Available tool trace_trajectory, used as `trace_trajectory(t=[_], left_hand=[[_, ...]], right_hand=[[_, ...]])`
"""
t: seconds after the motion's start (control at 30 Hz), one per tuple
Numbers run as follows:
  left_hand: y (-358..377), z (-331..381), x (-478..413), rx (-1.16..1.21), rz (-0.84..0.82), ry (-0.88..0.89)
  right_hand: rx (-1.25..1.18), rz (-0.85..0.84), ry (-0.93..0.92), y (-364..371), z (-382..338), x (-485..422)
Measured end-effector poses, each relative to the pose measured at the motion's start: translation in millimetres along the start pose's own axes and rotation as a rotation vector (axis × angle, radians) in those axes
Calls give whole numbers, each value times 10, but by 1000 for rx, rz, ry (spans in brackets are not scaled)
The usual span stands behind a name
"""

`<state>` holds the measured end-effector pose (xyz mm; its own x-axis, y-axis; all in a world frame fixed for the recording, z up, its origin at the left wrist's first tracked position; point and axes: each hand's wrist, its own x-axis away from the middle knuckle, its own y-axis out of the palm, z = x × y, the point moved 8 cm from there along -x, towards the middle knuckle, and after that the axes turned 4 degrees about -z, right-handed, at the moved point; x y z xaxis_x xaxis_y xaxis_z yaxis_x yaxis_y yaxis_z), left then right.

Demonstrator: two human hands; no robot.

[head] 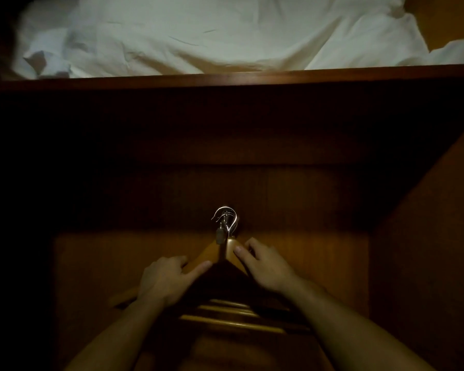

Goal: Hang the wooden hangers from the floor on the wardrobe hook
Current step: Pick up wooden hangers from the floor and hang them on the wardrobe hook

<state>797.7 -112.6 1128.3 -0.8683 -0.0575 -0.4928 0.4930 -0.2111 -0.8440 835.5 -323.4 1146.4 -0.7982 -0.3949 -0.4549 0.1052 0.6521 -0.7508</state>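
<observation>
Wooden hangers (pixel 212 254) bunched just below wardrobe hook (pixel 221 235), wire loops (pixel 227 216) at hook; seating unclear in dim light. Left hand (pixel 169 277) grips left shoulder, right hand (pixel 265 266) curls over right shoulder. Risk: letting go before every loop catches hook, so a hanger slips off and drops.

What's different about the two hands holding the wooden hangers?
The left hand holds the left sloping side of the wooden hangers; the right hand holds the right sloping side. The right hand sits higher, its thumb close to the shiny metal hooks; the left hand is lower, farther from them. Both are bare and seem to pinch the wood with the thumb in front.
</observation>
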Motion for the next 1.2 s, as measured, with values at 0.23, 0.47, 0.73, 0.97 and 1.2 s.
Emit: trace_trajectory(t=[0.23, 0.47, 0.73, 0.97, 1.2], left_hand=[[232, -114, 22, 53, -41, -23], [280, -117, 59, 105, 28, -35], [127, -171, 177, 111, 47, -62], [105, -341, 431, 62, -38, -99], [-48, -464, 993, -38, -64, -147]], right_hand=[[89, -66, 29, 111, 59, 66], [242, -41, 99, 0, 52, 156], [451, 33, 128, -64, -67, 389], [568, -41, 86, 108, -307, 561], [554, -209, 26, 528, -609, 753]])
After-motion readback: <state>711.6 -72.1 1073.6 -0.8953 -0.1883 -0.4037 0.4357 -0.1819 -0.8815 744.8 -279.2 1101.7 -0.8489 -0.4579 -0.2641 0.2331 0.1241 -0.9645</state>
